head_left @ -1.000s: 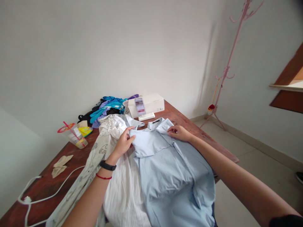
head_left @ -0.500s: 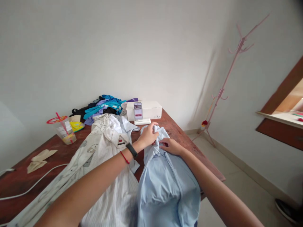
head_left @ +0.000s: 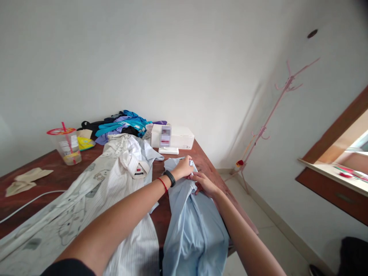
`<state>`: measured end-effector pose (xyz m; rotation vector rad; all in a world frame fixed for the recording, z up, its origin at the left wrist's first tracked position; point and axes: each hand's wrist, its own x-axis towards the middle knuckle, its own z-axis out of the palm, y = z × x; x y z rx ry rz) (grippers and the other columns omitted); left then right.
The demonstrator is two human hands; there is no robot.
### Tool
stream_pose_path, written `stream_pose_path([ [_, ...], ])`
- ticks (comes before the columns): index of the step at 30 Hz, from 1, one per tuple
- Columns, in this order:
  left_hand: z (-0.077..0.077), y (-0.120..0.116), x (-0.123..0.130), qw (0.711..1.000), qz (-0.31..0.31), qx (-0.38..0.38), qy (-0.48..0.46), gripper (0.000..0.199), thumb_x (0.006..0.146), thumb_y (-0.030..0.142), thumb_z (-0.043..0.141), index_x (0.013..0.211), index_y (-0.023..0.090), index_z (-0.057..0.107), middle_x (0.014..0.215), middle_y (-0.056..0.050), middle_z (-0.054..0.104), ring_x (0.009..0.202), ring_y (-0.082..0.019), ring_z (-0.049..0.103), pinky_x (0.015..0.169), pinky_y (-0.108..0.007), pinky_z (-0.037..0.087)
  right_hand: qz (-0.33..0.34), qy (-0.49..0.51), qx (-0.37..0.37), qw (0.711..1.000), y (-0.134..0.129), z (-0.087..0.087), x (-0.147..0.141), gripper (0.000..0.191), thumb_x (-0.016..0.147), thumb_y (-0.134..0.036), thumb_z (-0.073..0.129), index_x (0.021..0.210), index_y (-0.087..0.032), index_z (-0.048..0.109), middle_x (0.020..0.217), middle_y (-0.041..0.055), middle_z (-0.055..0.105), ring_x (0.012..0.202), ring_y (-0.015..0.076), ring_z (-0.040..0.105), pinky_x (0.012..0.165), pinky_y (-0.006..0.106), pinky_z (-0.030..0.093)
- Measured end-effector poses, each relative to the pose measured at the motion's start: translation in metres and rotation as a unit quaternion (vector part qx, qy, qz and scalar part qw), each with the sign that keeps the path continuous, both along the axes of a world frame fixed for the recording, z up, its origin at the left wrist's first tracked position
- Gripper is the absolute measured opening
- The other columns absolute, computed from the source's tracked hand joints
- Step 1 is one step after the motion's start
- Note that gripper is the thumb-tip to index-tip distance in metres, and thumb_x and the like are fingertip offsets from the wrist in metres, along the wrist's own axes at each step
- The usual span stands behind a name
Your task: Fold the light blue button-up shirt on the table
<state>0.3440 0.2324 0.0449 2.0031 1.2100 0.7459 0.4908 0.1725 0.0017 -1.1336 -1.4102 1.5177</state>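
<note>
A light blue shirt (head_left: 192,230) lies lengthwise on the dark red-brown table, its lower part hanging toward me over the near edge. My left hand (head_left: 184,168), with a black band and a red string at the wrist, pinches the cloth near the shirt's far end. Right beside it, my right hand (head_left: 203,183) has its thumb and fingers closed on the same cloth; the fingertips of both hands nearly meet. To the left, a white striped shirt (head_left: 130,203) with its collar label showing lies on top of other pale garments (head_left: 77,207).
At the back are a white box (head_left: 184,137), a phone (head_left: 165,136) on a white stand and a pile of coloured clothes (head_left: 126,124). A plastic cup (head_left: 69,149) with a straw stands at left. A pink coat rack (head_left: 267,122) is on the floor at right.
My hands have drawn closer together on the light blue shirt's far end. The shirt now hangs narrower and smoother in front. The camera view has shifted a little to the right.
</note>
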Motion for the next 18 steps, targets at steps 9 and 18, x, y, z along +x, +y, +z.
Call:
stream_pose_path([
  [9, 0.015, -0.043, -0.039, 0.991, -0.096, 0.095, 0.004, 0.059, 0.093, 0.022, 0.057, 0.151, 0.018, 0.042, 0.113, -0.013, 0.073, 0.106, -0.027, 0.07, 0.092, -0.037, 0.053, -0.063, 0.009, -0.028, 0.998, 0.007, -0.012, -0.002, 0.021, 0.075, -0.036, 0.078, 0.081, -0.019, 0.067, 0.058, -0.0023, 0.058, 0.044, 0.0101, 0.046, 0.038, 0.021, 0.032],
  [18, 0.009, -0.164, -0.115, 0.76, -0.45, 0.414, 0.221, 0.031, 0.089, 0.015, 0.067, 0.114, 0.033, 0.068, 0.117, -0.001, 0.07, 0.111, -0.021, 0.063, 0.09, -0.032, 0.049, -0.123, 0.013, -0.038, 0.992, 0.005, -0.008, -0.002, 0.028, 0.072, -0.033, 0.078, 0.069, -0.02, 0.054, 0.049, -0.0081, 0.046, 0.042, 0.0082, 0.039, 0.039, 0.021, 0.026],
])
